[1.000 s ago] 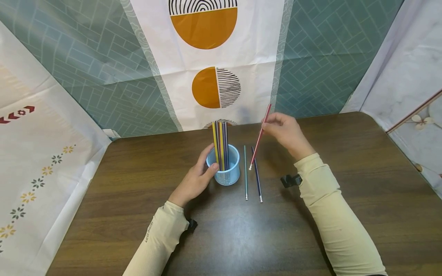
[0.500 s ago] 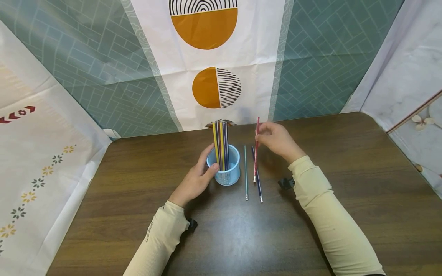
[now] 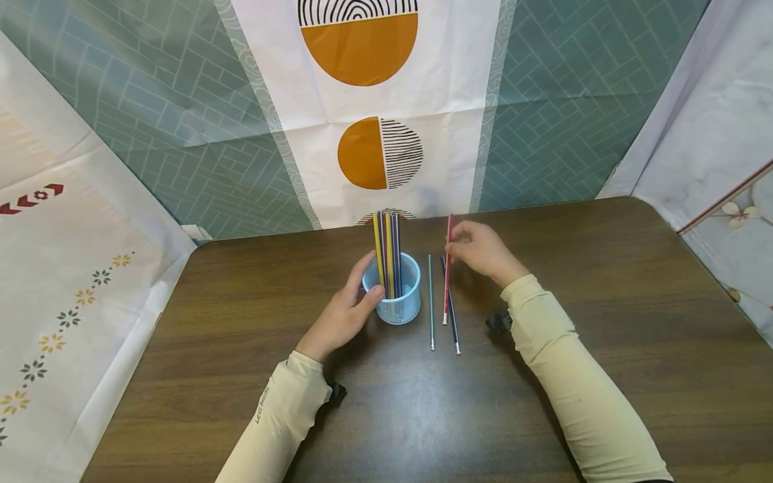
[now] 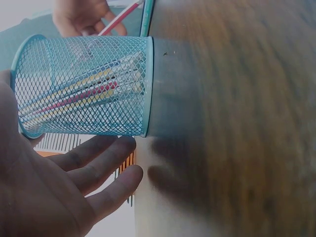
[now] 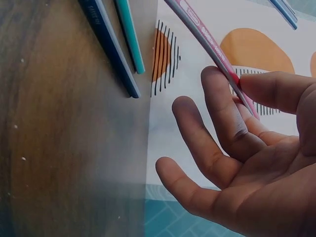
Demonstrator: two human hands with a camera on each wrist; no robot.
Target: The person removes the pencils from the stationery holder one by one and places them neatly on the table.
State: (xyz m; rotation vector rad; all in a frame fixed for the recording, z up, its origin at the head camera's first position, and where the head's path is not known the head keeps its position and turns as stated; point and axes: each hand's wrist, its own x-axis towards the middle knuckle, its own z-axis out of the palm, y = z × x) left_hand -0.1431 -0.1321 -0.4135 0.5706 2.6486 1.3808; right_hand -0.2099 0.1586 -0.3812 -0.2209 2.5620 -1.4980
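Observation:
A light blue mesh pencil cup (image 3: 403, 310) stands upright on the table, holding several pencils (image 3: 388, 258) that lean together. My left hand (image 3: 344, 315) grips the cup at its left side, thumb at the near rim; in the left wrist view the other fingers (image 4: 106, 168) extend beside the mesh. My right hand (image 3: 483, 251) pinches a red pencil (image 5: 210, 44) between thumb and fingers, its metal-banded end pointing down. Below it lie a green pencil (image 3: 431, 305) and a dark blue pencil (image 3: 453, 315), side by side, right of the cup.
The brown wooden table (image 3: 241, 349) reaches back to a patterned cloth wall (image 3: 223, 161). White cloths hang at the left (image 3: 72, 282) and right (image 3: 712, 134). Each wrist bears a small black camera mount (image 3: 498, 323).
My right hand has moved left and nearer the table with the red pencil, which has turned more upright and now overlaps the dark blue one in view. My left hand stays at the cup.

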